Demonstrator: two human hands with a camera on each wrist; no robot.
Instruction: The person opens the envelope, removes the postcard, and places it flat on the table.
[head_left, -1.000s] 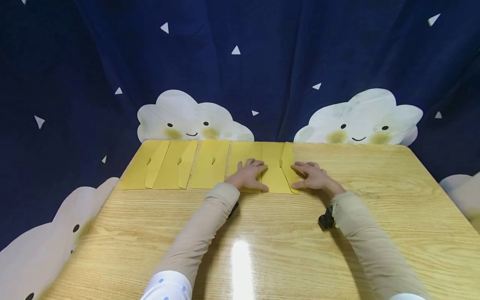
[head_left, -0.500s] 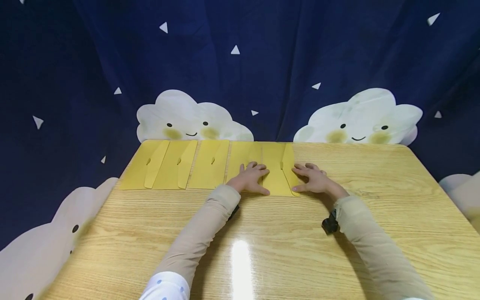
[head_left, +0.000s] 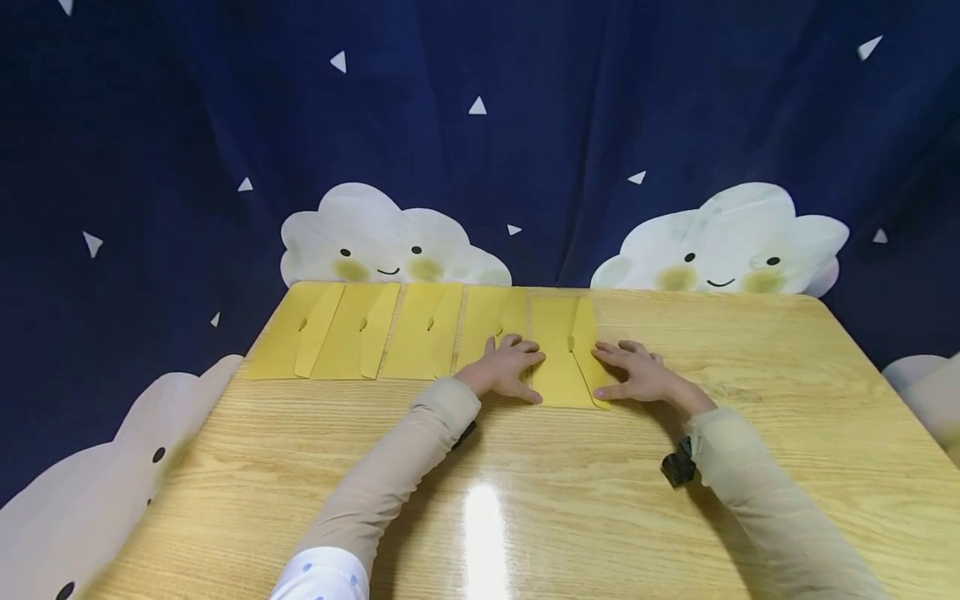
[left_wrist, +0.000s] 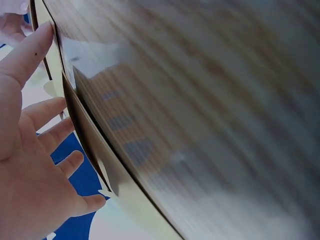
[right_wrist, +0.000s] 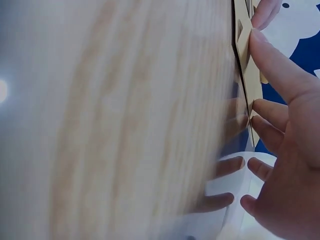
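Note:
A flat yellow envelope (head_left: 555,367) lies at the right end of a row, its flap along its right side. My left hand (head_left: 504,369) has its fingers spread, thumb and fingertips at that envelope's left edge. Across from it, my right hand (head_left: 636,371) touches the flap side with spread, extended fingers. The left hand also overlaps the neighbouring envelope (head_left: 483,312), hiding its lower part. In the left wrist view an envelope edge stands slightly lifted beside the fingers. The right wrist view shows the thumb (right_wrist: 275,65) on the yellow paper.
Several more yellow envelopes (head_left: 420,333) lie side by side to the left along the far edge of the wooden table (head_left: 570,500). A dark blue curtain (head_left: 525,125) with cloud pictures hangs right behind that edge. Black wrist cameras (head_left: 678,462) sit under the sleeves.
The rightmost envelope has slid towards me with both hands at its sides, so its near edge now sits lower than the row. The other envelopes have stayed put.

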